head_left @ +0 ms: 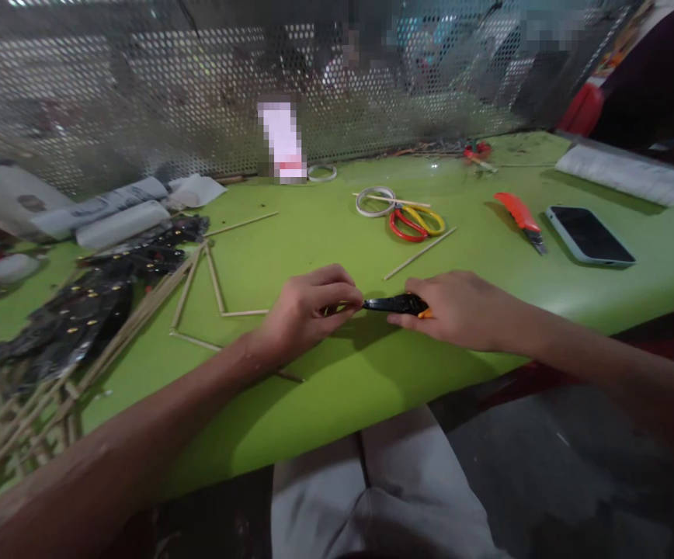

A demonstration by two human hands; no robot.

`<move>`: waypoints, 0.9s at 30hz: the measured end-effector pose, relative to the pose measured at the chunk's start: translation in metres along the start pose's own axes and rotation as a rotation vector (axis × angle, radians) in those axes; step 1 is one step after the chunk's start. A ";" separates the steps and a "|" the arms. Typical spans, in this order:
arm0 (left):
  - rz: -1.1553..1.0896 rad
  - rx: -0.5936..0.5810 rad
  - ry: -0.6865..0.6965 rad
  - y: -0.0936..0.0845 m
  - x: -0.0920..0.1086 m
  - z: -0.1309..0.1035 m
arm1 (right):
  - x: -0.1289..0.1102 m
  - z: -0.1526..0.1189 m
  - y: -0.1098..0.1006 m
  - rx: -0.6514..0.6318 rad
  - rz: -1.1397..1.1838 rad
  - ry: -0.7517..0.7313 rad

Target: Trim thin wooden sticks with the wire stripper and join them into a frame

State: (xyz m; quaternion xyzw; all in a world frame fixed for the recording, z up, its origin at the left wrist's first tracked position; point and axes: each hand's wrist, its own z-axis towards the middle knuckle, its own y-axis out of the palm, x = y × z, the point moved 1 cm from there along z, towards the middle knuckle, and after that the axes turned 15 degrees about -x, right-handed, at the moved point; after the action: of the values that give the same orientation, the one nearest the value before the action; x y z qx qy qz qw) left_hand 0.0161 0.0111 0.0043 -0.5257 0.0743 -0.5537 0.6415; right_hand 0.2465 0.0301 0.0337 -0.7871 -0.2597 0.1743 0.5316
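My right hand [453, 310] is wrapped round a pair of black pliers [392, 303] with a bit of orange at the handle. The tool's narrow tip points left and meets the fingertips of my left hand [317, 307]. Those fingers are pinched on what looks like a thin bamboo stick [244, 313], mostly hidden by the hand. This stick belongs to a bent, angular stick frame [213, 276] lying left of my hand. Part of the frame passes under my left forearm.
Loose sticks [133, 334] and black plastic [86, 310] lie left, by paper rolls [121, 225]. Beyond my hands are scissors [410, 225], a tape roll [375, 201] and a single stick [420, 253]. An orange cutter [517, 213] and a phone [590, 235] lie right. Perforated metal [168, 101] stands behind.
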 end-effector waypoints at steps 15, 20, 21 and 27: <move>-0.025 -0.009 -0.001 0.000 -0.005 -0.002 | -0.010 -0.002 0.003 0.056 -0.301 0.072; -0.065 0.022 -0.015 -0.003 -0.001 0.000 | -0.004 -0.003 0.009 0.200 -0.377 0.033; -0.064 0.026 -0.011 -0.003 -0.001 0.000 | -0.003 -0.002 0.010 0.229 -0.368 0.030; -0.046 0.010 -0.006 0.001 -0.006 0.000 | 0.006 0.007 0.017 0.370 -0.241 0.034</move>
State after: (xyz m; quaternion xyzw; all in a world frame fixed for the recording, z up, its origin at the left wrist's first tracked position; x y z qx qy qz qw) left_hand 0.0143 0.0160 0.0006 -0.5256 0.0575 -0.5671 0.6315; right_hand 0.2516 0.0336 0.0153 -0.6423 -0.3062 0.1409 0.6883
